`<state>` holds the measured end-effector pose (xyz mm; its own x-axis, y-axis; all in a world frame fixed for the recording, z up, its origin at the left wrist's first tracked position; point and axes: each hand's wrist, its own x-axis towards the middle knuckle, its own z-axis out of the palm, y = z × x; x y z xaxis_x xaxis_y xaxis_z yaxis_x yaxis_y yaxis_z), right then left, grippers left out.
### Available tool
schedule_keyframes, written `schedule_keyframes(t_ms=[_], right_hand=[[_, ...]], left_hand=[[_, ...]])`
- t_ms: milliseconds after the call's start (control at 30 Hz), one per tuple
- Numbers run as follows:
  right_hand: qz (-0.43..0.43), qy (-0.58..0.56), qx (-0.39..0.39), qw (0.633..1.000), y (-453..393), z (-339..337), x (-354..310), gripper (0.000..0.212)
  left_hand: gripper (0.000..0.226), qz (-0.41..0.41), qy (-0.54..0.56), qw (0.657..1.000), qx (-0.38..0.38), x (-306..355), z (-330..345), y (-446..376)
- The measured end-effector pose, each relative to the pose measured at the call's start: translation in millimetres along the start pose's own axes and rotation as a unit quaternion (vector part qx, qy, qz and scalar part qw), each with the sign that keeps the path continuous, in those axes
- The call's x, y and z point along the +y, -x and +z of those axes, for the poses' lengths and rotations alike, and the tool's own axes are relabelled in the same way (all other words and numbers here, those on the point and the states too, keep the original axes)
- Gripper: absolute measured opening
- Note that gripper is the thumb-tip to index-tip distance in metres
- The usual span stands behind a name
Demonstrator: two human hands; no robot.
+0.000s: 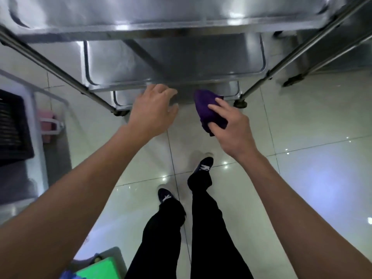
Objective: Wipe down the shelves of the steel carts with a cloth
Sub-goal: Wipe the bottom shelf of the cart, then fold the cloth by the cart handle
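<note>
A steel cart stands in front of me with three shelves stacked one under another: a top shelf (161,17), a middle shelf (181,61) and a bottom shelf (124,99) near the floor. My right hand (231,127) holds a bunched purple cloth (207,109) between thumb and fingers, just in front of the middle shelf's near edge. To its left, my left hand (153,109) hovers with fingers loosely spread and nothing in it, its fingertips close to that same edge.
The cart's slanting steel posts (60,71) and a caster (240,103) frame the shelves. A black crate (12,125) on another steel surface and a pink object (48,125) are at the left. A second cart's leg (291,79) stands at the right. Glossy tiled floor lies below, with my legs on it.
</note>
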<state>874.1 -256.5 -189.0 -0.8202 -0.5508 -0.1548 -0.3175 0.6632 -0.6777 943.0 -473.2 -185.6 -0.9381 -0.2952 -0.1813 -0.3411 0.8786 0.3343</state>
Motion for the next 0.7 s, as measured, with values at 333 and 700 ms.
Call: schedule_keyframes(t_ms=[333, 700], right_hand=[[-0.061, 0.029, 0.005, 0.998, -37.3, -91.3, -78.9, 0.05], [-0.091, 0.004, 0.039, 0.995, -103.1, -199.1, -70.5, 0.05]], left_hand=[[0.047, 0.0, -0.009, 1.0, 0.025, 47.4, -105.9, -0.7], [0.045, -0.024, 0.038, 0.996, 0.072, 98.9, -163.0, -83.2]])
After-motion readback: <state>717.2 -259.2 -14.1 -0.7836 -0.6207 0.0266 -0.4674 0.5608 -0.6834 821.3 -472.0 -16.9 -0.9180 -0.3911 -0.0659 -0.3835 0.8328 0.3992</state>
